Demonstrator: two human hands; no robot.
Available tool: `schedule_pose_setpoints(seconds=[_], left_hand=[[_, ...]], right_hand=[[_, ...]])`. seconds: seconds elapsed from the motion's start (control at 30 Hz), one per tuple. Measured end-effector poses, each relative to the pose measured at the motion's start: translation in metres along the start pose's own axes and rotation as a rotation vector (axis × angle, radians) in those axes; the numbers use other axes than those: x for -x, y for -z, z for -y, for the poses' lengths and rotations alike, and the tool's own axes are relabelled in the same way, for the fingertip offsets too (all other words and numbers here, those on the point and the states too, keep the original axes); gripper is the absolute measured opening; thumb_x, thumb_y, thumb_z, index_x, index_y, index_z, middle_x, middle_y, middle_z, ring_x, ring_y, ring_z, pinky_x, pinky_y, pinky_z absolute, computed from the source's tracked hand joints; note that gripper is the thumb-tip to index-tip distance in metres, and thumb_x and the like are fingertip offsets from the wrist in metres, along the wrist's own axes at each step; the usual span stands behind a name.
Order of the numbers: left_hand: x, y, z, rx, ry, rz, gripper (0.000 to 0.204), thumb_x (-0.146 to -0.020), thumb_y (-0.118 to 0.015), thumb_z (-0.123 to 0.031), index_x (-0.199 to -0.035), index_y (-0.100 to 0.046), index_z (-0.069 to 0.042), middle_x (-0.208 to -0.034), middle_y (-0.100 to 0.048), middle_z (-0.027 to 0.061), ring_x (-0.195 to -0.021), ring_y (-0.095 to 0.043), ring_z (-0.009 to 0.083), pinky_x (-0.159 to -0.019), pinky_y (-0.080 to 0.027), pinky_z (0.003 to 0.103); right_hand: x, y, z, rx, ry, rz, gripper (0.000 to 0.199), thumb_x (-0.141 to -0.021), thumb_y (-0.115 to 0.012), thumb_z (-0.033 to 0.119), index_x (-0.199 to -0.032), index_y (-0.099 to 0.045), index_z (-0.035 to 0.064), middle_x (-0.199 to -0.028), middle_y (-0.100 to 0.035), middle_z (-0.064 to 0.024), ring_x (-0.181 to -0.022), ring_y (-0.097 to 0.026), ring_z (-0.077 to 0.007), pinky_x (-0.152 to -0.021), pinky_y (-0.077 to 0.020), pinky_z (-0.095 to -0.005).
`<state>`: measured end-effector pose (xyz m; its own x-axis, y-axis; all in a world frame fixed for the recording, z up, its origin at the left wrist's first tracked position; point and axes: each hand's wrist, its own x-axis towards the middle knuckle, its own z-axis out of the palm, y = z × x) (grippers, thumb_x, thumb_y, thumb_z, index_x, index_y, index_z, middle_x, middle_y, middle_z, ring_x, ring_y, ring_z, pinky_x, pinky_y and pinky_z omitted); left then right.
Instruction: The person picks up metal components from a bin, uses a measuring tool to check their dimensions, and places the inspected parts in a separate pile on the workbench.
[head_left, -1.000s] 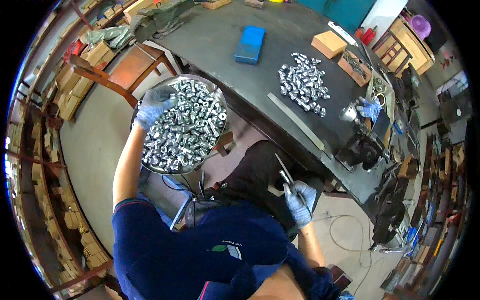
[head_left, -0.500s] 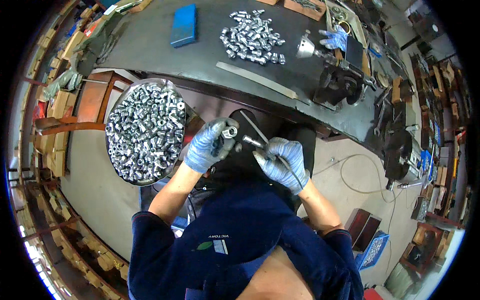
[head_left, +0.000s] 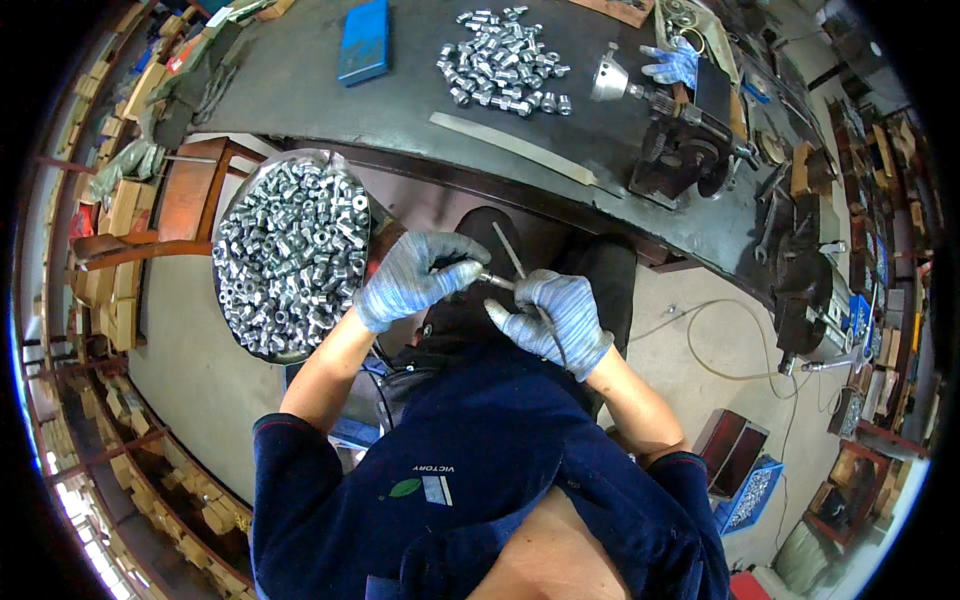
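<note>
My left hand (head_left: 412, 278), in a blue-grey knit glove, is closed, with thumb and forefinger pinching the end of a small shiny metal cylinder (head_left: 497, 281). The cylinder's other end meets the fingers of my right hand (head_left: 562, 318), gloved the same way. Through that right fist runs a thin grey rod (head_left: 507, 247), slanting from far left to near right. What else the left palm may hold is hidden. Both hands are over my lap, just right of a large round pan (head_left: 218, 300) heaped with metal fittings (head_left: 295, 255).
Across the front stands a dark workbench (head_left: 300, 100). On it lie a blue box (head_left: 364, 42), a pile of fittings (head_left: 500, 62), a flat metal bar (head_left: 512, 147) and a chuck machine (head_left: 690, 150). A wooden chair (head_left: 195, 195) is at left; a blue crate (head_left: 750, 495) sits at lower right.
My hands have come together. The left hand has turned and moved right, its fingertips now at the small metal cylinder by the right hand. The fitting seen in its fingers is now out of sight.
</note>
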<state>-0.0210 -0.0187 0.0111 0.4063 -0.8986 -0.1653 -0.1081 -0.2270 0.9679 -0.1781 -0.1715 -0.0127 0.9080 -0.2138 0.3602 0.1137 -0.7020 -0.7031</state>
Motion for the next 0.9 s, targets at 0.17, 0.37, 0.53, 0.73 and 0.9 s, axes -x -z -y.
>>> schedule_pose_setpoints(seconds=[0.17,0.37,0.53,0.73,0.9], left_hand=[[-0.003,-0.005,0.013,0.210,-0.103,-0.011,0.033,-0.084,-0.067,-0.013,-0.112,-0.061,0.004,-0.093,-0.065,0.0067,-0.080,-0.059,0.0100,-0.073,-0.048,0.025],[-0.004,0.002,0.013,0.062,-0.029,-0.065,0.027,-0.083,-0.068,-0.012,-0.105,-0.062,0.003,-0.082,-0.064,0.0023,-0.073,-0.057,0.0069,-0.067,-0.048,0.024],[-0.011,0.018,0.034,-0.538,-0.089,-0.374,0.021,-0.072,-0.071,-0.019,-0.090,-0.066,-0.010,-0.076,-0.063,0.0104,-0.064,-0.061,0.0219,-0.060,-0.049,0.033],[-0.010,0.013,0.044,-0.721,-0.193,-0.459,0.015,-0.073,-0.070,-0.017,-0.085,-0.067,-0.009,-0.065,-0.057,0.0096,-0.053,-0.054,0.0217,-0.052,-0.045,0.033],[-0.010,0.012,0.039,-0.688,-0.217,-0.429,0.017,-0.072,-0.071,-0.017,-0.087,-0.068,-0.009,-0.065,-0.057,0.0097,-0.054,-0.054,0.0220,-0.052,-0.045,0.033]], right_hand=[[0.002,-0.003,-0.004,-0.089,-0.016,-0.060,0.027,-0.068,-0.077,0.020,-0.058,-0.055,0.0078,-0.054,-0.051,-0.0107,-0.049,-0.053,-0.0270,-0.047,-0.0422,-0.0339],[0.005,0.000,-0.006,-0.180,-0.124,-0.090,0.033,-0.068,-0.077,0.021,-0.055,-0.051,0.0074,-0.054,-0.051,-0.0119,-0.049,-0.053,-0.0287,-0.047,-0.0420,-0.0329],[0.001,0.017,0.012,-0.194,-0.039,-0.035,0.035,-0.066,-0.078,0.017,-0.053,-0.046,0.0089,-0.053,-0.048,-0.0094,-0.048,-0.050,-0.0264,-0.047,-0.0411,-0.0316],[-0.009,0.018,0.034,-0.370,0.075,0.040,0.033,-0.066,-0.080,0.017,-0.055,-0.050,0.0092,-0.054,-0.048,-0.0085,-0.047,-0.049,-0.0257,-0.046,-0.0404,-0.0319],[-0.015,0.002,0.030,-0.313,0.006,0.011,0.032,-0.070,-0.077,0.020,-0.054,-0.052,0.0090,-0.054,-0.051,-0.0115,-0.048,-0.052,-0.0267,-0.045,-0.0398,-0.0331]])
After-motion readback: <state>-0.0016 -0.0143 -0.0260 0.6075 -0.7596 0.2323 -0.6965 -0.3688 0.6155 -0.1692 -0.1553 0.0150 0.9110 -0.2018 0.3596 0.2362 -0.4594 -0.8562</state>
